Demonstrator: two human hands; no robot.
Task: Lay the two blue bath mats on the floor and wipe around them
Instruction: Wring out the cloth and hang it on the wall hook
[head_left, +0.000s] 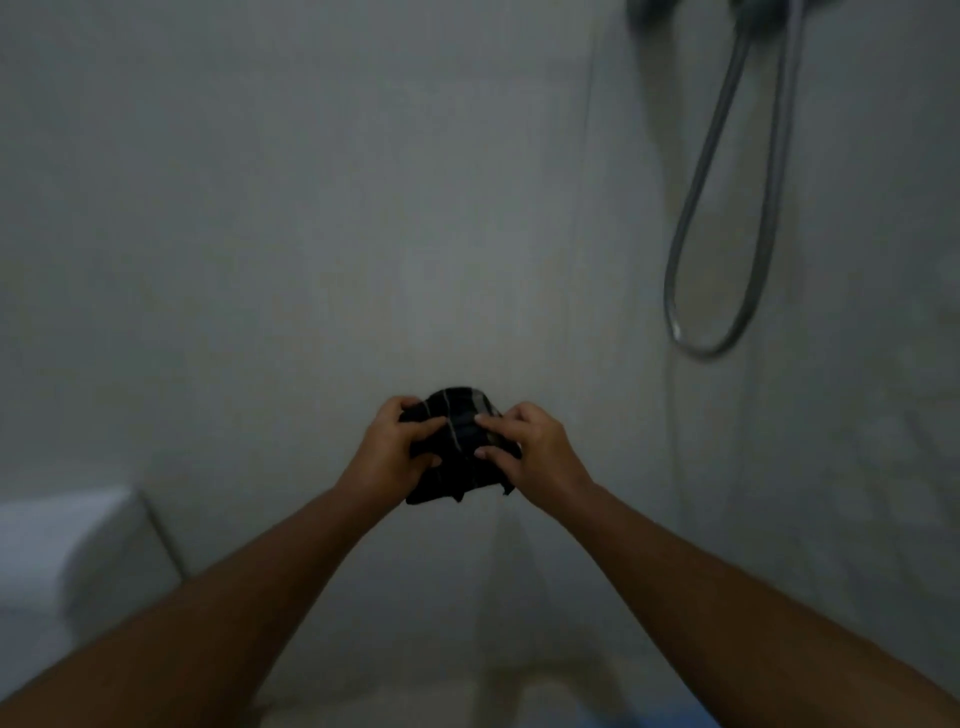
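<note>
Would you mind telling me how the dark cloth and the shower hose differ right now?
The dark cloth is near black with pale stripes; the shower hose is shiny grey. The dark cloth is bunched between the left hand and right hand; the shower hose hangs looped, untouched.

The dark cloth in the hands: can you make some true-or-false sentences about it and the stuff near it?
1. The left hand and the right hand both grip the dark cloth with pale stripes. True.
2. The cloth is spread flat against the wall. False: it is bunched up between the hands.
3. A grey metal shower hose hangs in a loop at the upper right. True.
4. The hose touches the cloth. False: it hangs apart, above and to the right.
5. The white rounded fixture is at the lower right. False: it is at the lower left.
</note>
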